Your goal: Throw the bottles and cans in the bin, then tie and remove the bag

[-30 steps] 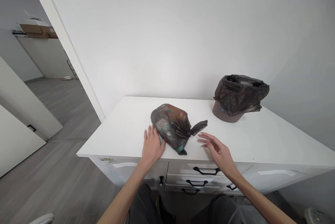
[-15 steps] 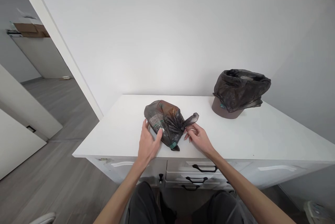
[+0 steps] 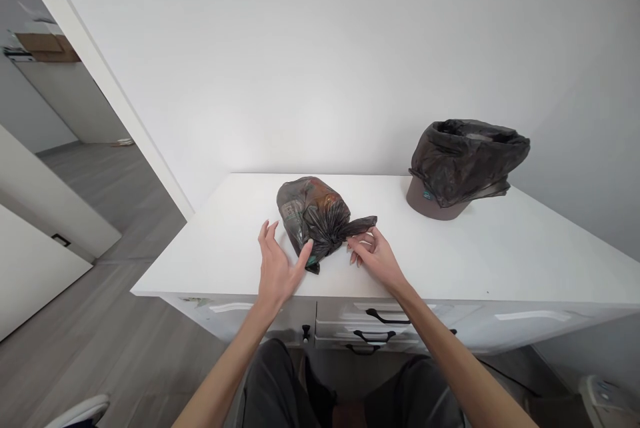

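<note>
A tied, thin black plastic bag [image 3: 313,211] lies on the white cabinet top, bulging with contents. Orange-brown and pale printed shapes show dimly through it; what they are I cannot make out. Its twisted neck and tail point to the right. My left hand [image 3: 277,271] is at the bag's left front, fingers spread, with the thumb against or just beside the plastic. At the neck, my right hand [image 3: 377,261] has its fingers curled in, gripping the bag just under the tail.
A small brown bin [image 3: 435,205] lined with another black plastic bag [image 3: 463,161] stands at the back right near the wall. Drawers with black handles [image 3: 375,336] are below the cabinet's front edge [image 3: 400,298]. At far left is a doorway [image 3: 117,88].
The bag has turned, its neck now nearer the front and its lower corner shifted left. My left fingers have come off its left side and spread. The view has shifted slightly.
</note>
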{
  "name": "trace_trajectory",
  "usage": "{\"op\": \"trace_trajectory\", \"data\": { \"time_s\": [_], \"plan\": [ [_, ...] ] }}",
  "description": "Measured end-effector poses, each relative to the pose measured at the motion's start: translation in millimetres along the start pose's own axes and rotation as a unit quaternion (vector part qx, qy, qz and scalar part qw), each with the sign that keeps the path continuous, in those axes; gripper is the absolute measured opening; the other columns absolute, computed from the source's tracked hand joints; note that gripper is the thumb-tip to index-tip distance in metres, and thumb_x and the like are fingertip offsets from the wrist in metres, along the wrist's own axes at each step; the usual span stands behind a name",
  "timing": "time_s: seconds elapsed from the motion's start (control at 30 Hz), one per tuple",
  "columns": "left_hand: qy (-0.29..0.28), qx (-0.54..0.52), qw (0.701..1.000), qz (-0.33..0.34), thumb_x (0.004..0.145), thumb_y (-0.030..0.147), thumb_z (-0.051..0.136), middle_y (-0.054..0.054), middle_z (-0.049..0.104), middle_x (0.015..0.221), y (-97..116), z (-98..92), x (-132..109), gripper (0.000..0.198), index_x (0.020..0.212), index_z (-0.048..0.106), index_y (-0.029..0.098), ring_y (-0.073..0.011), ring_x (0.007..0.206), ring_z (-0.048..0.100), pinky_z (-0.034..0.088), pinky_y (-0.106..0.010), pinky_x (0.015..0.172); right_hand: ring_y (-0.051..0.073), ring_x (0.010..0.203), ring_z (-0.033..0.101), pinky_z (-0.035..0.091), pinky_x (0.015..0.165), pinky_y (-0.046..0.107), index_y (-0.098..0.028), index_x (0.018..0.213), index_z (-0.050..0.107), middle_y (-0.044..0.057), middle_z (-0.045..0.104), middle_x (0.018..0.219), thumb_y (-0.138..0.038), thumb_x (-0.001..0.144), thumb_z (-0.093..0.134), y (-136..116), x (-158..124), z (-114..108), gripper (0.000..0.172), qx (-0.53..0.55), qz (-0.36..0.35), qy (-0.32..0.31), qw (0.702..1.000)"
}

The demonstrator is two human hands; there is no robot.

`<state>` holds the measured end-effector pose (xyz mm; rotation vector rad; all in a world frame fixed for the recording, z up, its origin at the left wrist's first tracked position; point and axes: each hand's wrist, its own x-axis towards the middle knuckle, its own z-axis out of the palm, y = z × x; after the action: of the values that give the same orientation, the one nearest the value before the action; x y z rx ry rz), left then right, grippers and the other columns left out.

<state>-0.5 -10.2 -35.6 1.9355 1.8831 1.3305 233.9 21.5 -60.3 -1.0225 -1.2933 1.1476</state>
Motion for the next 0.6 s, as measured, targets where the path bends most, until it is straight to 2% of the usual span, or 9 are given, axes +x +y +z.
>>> {"op": "trace_trajectory", "data": {
  "time_s": [0.1, 0.2, 0.33, 0.47, 0.6],
  "plan": [
    [0.025, 0.011, 0.997, 0.077, 0.090, 0.058, 0.069, -0.024, 0.018, 0.165, 4.1, -2.9, -2.7, 0.086, 0.154, 0.028, 0.019, -0.0391, 0.159, 0.022, 0.038, -0.061, 0.123, 0.015, 0.058, 0.066, 0.047, 0.051, 0.028, -0.025, 0.101, 0.047, -0.001, 0.067, 0.087, -0.060, 0.083, 0.077, 1.7, 0.7, 0.5, 0.050, -0.002, 0.003, -0.006, 1.000],
    [0.004, 0.047, 0.987, 0.156, 0.088, 0.051, 0.074, -0.020, 0.010, 0.167, 8.9, -6.0, -5.3, 0.076, 0.150, 0.039, 0.024, -0.0423, 0.160, 0.016, 0.036, -0.063, 0.122, 0.015, 0.059, 0.065, 0.047, 0.052, 0.029, -0.025, 0.102, 0.049, 0.001, 0.069, 0.091, -0.061, 0.082, 0.078, 1.6, 0.4, 0.7, 0.050, -0.009, -0.004, -0.017, 1.000],
    [-0.036, 0.091, 0.966, 0.240, 0.095, 0.040, 0.067, -0.014, 0.008, 0.170, 15.5, -6.1, -6.4, 0.047, 0.139, 0.056, 0.030, -0.0432, 0.161, 0.010, 0.020, -0.071, 0.126, 0.016, 0.061, 0.064, 0.051, 0.057, 0.031, -0.021, 0.095, 0.060, 0.005, 0.071, 0.090, -0.065, 0.081, 0.077, -2.1, 0.1, 1.6, 0.049, -0.036, -0.014, -0.039, 0.998],
    [-0.036, 0.109, 0.960, 0.257, 0.099, 0.033, 0.060, -0.015, 0.020, 0.167, 21.8, 3.2, -5.8, 0.031, 0.130, 0.063, 0.026, -0.0404, 0.160, 0.014, 0.017, -0.072, 0.126, 0.017, 0.063, 0.064, 0.054, 0.063, 0.032, -0.020, 0.089, 0.065, 0.005, 0.071, 0.081, -0.066, 0.083, 0.075, -6.5, -0.5, 2.2, 0.048, -0.048, -0.012, -0.060, 0.997],
    [-0.035, 0.119, 0.962, 0.244, 0.101, 0.027, 0.056, -0.017, 0.034, 0.159, 22.1, 12.5, -6.1, 0.022, 0.120, 0.064, 0.022, -0.0386, 0.158, 0.019, 0.020, -0.072, 0.125, 0.018, 0.065, 0.066, 0.054, 0.066, 0.033, -0.020, 0.091, 0.065, 0.007, 0.074, 0.089, -0.060, 0.084, 0.075, -6.0, -0.7, 1.8, 0.041, -0.071, -0.020, -0.073, 0.995]
  ]
}}
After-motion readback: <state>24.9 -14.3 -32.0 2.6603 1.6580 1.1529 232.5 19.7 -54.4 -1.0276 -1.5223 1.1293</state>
